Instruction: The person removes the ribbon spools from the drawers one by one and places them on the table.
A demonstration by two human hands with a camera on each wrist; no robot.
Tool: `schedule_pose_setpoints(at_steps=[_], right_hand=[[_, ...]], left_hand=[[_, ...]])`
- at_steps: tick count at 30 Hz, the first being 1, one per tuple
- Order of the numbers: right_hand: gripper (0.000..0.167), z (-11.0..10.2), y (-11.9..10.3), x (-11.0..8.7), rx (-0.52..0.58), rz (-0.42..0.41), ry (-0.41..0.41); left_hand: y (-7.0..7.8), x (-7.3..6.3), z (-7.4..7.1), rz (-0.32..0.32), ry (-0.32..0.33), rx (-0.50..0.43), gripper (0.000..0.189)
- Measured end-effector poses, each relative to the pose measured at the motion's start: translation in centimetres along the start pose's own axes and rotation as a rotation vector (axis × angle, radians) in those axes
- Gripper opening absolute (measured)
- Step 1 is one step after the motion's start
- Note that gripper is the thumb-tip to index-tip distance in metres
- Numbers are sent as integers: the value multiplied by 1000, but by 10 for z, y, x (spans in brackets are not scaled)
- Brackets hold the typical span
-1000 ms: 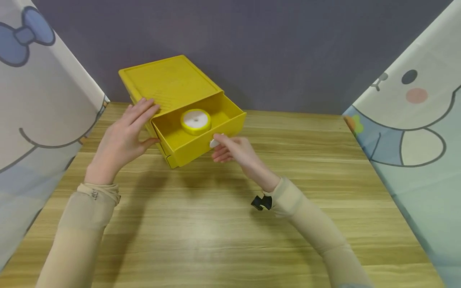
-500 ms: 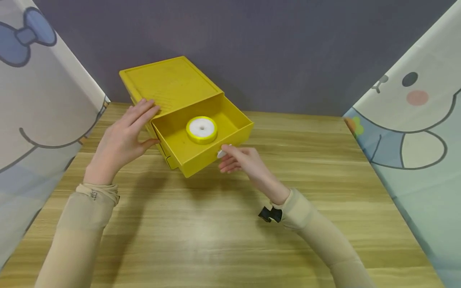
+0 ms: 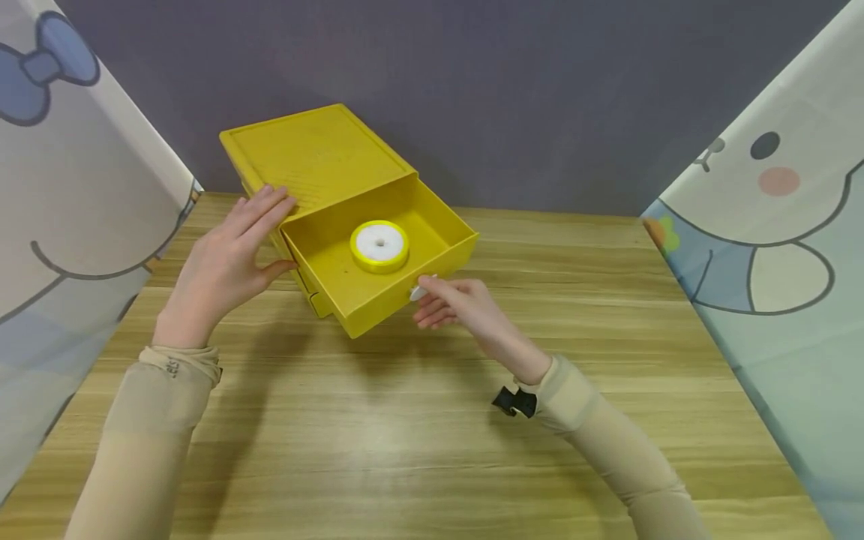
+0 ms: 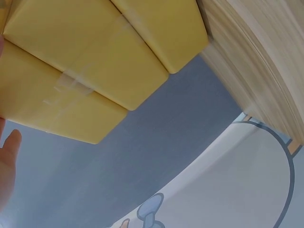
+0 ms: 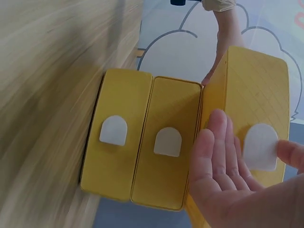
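Note:
A yellow drawer cabinet (image 3: 320, 154) stands at the back left of the table, its top drawer (image 3: 331, 281) pulled well out. Inside that drawer a spool of yellow ribbon (image 3: 379, 246) with a white centre lies flat. My right hand (image 3: 466, 307) pinches the drawer's white handle (image 5: 261, 147), thumb at its edge and the other fingers extended beside it. My left hand (image 3: 229, 259) rests on the cabinet's left front corner, fingers laid over the top and thumb against the front edge. Only a few of its fingertips show in the left wrist view.
Two lower drawers (image 5: 173, 107), each with a white tab, are closed below the pulled one. A wood-grain table (image 3: 405, 450) lies under everything. Behind stands a dark grey wall panel (image 3: 526, 97), with cartoon-printed sheets (image 3: 763, 277) at both sides.
My right hand has drawn the top drawer further out, towards the front right, and the ribbon spool has come along inside it. My left hand has stayed on the cabinet.

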State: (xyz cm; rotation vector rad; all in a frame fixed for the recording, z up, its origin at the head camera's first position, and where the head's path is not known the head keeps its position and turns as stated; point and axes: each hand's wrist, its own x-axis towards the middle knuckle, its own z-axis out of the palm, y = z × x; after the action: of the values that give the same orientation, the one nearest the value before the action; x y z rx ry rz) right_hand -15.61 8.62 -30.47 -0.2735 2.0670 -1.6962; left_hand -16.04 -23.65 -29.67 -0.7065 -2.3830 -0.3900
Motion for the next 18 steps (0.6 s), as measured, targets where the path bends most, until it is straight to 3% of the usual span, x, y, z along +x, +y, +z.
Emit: schedule_pose_setpoints(at_steps=[5, 11, 18], right_hand=[[44, -11, -7, -4, -87, 10, -23], [40, -32, -34, -18, -298, -13, -5], [31, -39, -79, -26, -461, -148, 56]], left_hand=[[1, 0, -1, 7, 4, -4, 91], [4, 1, -5, 5, 8, -11, 90], [6, 2, -9, -1, 8, -19, 89]])
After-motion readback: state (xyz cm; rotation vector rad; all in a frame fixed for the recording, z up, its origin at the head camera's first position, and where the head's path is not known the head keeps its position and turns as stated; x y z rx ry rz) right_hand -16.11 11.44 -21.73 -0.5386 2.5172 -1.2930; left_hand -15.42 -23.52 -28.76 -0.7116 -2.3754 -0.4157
